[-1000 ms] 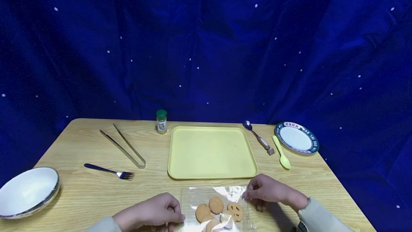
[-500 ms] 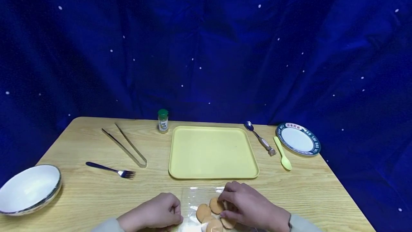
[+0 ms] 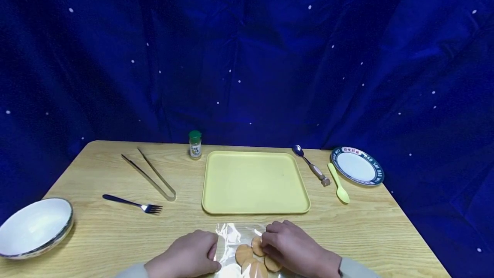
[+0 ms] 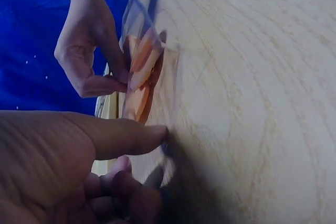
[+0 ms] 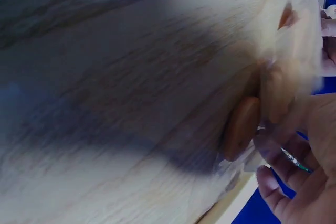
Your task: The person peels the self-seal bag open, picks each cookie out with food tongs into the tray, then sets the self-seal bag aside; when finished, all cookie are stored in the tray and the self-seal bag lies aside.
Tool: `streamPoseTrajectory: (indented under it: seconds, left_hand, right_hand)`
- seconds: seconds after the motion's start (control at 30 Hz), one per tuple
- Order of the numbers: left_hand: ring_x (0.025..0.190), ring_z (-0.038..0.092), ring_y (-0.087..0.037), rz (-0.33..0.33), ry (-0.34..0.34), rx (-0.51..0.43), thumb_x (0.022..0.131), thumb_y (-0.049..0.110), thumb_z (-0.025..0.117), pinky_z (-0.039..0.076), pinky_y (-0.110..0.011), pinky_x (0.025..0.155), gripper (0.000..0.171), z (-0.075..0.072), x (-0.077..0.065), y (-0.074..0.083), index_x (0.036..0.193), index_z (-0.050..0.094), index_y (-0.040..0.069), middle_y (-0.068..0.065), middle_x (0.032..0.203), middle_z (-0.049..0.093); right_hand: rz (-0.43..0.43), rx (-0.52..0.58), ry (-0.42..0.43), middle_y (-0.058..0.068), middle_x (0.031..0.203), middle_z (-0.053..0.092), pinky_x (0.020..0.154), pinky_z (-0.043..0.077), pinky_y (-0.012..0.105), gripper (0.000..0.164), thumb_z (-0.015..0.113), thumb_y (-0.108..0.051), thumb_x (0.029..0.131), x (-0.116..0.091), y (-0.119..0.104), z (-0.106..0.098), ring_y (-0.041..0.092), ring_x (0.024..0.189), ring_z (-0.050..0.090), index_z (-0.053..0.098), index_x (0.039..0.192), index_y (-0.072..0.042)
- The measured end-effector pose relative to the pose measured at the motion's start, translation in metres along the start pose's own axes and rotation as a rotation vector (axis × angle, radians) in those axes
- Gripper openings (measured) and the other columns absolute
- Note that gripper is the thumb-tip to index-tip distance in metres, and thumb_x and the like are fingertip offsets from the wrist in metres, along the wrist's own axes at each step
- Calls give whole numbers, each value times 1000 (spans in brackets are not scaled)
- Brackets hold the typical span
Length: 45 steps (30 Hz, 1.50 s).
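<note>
A clear plastic bag of cookies point(image 3: 230, 243) lies on the wooden table at the front edge of the head view, several round tan cookies point(image 3: 244, 253) inside it. My left hand point(image 3: 189, 252) pinches the bag's left edge; in the left wrist view its thumb point(image 4: 131, 137) reaches along the film. My right hand point(image 3: 291, 248) comes over the bag from the right, its fingers gripping the film around the cookies and hiding part of them. In the right wrist view the bag is blurred, with one cookie point(image 5: 242, 128) close beside the right fingers.
A yellow tray point(image 3: 254, 183) sits just beyond the bag. To the left are a fork point(image 3: 133, 203), tongs point(image 3: 152, 177) and a white bowl point(image 3: 34, 226); a green-capped seasoning jar point(image 3: 195, 145) stands behind. On the right lie two spoons point(image 3: 337, 183) and a rimmed plate point(image 3: 356, 166).
My right hand has left the bag's upper right edge and moved left onto the cookies, gripping the bag there. The left hand has stayed at the left edge, turning slightly.
</note>
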<state>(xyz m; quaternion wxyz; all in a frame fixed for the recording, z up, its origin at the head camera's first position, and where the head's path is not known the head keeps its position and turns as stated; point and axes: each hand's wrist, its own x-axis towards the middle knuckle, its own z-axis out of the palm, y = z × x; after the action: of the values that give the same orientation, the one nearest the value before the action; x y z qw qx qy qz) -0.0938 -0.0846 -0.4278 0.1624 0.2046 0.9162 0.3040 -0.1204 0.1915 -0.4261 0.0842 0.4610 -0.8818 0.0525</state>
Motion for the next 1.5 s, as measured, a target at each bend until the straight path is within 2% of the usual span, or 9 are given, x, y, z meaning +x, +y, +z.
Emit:
streamPoseTrajectory:
  seconds: [0.1, 0.2, 0.33, 0.5, 0.67, 0.83, 1.13, 1.37, 1.5]
  left_hand:
    - [50, 40, -3, 29, 11, 9, 78, 23, 74, 34, -22, 45, 31, 1, 1, 4, 63, 47, 21, 13, 59, 45]
    - [48, 37, -2, 53, 18, -64, 86, 23, 66, 32, -20, 44, 32, 2, 5, 6, 61, 47, 20, 13, 56, 42]
    - [43, 36, -1, 46, -4, -298, 96, 24, 56, 30, -17, 41, 35, 3, 9, 6, 62, 52, 14, 10, 53, 44]
    - [43, 48, -5, 26, -58, -639, 97, 19, 57, 41, -16, 42, 29, 3, 12, 7, 76, 61, -1, 1, 58, 58]
    - [51, 55, -6, 0, -55, -781, 95, 16, 58, 43, -17, 44, 23, 4, 14, 7, 87, 62, -5, -1, 66, 65]
    - [54, 56, -6, -26, -49, -848, 95, 20, 60, 39, -16, 43, 24, 4, 14, 4, 94, 61, -4, 2, 70, 66]
    - [60, 61, -6, 19, -10, -927, 92, 20, 65, 42, -16, 46, 25, 4, 14, 4, 95, 60, -4, -1, 82, 69]
    - [63, 62, -8, 15, -26, -904, 93, 24, 64, 45, -18, 48, 29, 3, 14, 3, 99, 61, -4, -1, 83, 68]
    - [63, 61, -9, -21, -29, -863, 96, 30, 58, 44, -19, 48, 33, -2, 15, -1, 99, 62, -4, 1, 81, 68]
  right_hand:
    - [-7, -25, -1, -18, 75, 50, 66, 37, 16, 14, 74, -23, 86, 0, -1, -1, -3, 70, 42, 62, 80, -27]
    - [-1, -25, -1, -18, 75, 50, 67, 38, 17, 13, 72, -22, 87, 0, 0, -2, -3, 70, 42, 62, 80, -26]
    - [2, -12, 24, -18, 78, 54, 69, 42, 17, 12, 72, -22, 87, 0, 3, -5, -4, 73, 47, 63, 81, -26]
    - [-26, 42, 65, -19, 85, 57, 74, 49, 20, 12, 71, -19, 87, 1, 7, -9, -6, 79, 54, 63, 85, -27]
    - [-5, 122, 46, -19, 86, 57, 72, 47, 15, 11, 70, -18, 88, 1, 10, -18, -8, 77, 50, 62, 88, -26]
    - [3, 185, 29, -18, 87, 56, 69, 45, 9, 5, 64, -22, 93, 1, 11, -25, -9, 75, 48, 61, 90, -24]
    - [-2, 252, 10, -19, 87, 57, 68, 41, 4, 5, 61, -24, 96, 0, 14, -30, -10, 76, 48, 61, 91, -24]
    - [27, 277, -21, -20, 87, 57, 69, 44, 7, 6, 61, -24, 96, -3, 16, -33, -10, 77, 49, 61, 91, -25]
    - [54, 336, -48, -19, 89, 57, 72, 49, 12, 8, 56, -28, 99, -6, 18, -31, -9, 82, 52, 60, 93, -25]
